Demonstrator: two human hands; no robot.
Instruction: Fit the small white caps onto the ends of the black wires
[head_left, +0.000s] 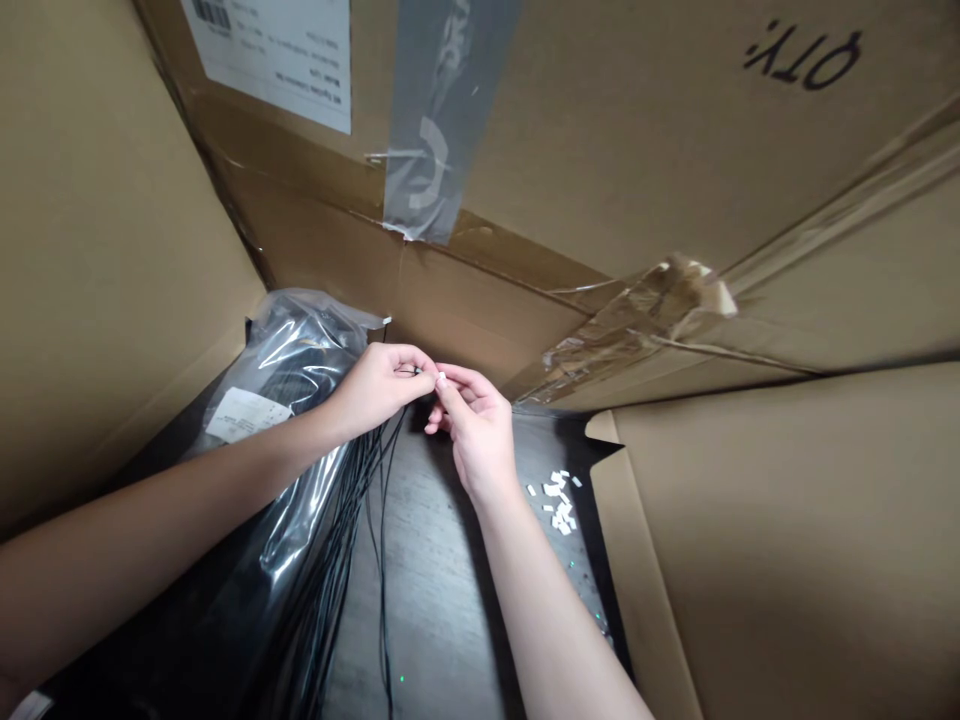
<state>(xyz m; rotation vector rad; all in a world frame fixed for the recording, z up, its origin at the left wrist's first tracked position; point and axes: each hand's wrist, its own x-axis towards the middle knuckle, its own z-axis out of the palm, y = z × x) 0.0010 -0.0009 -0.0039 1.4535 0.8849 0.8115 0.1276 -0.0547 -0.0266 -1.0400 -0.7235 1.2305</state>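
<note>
My left hand (390, 385) pinches the end of a thin black wire (384, 540) between thumb and fingers. Fingertip to fingertip with it, my right hand (480, 420) is closed on a tiny white connector (441, 377). Whether the wire's end sits inside the connector cannot be made out. Below my left hand a bundle of black wires (337, 560) runs down toward me. Beside the bundle, partly under my left forearm, lies a clear plastic bag (300, 340) with dark contents and a white label (247, 413).
Several small white connector pieces (559, 505) lie scattered on the grey table (442, 560), right of my right wrist. Cardboard walls surround the spot: a taped box (600, 180) in front, a panel (90, 250) at left, and a flap (810, 520) at right.
</note>
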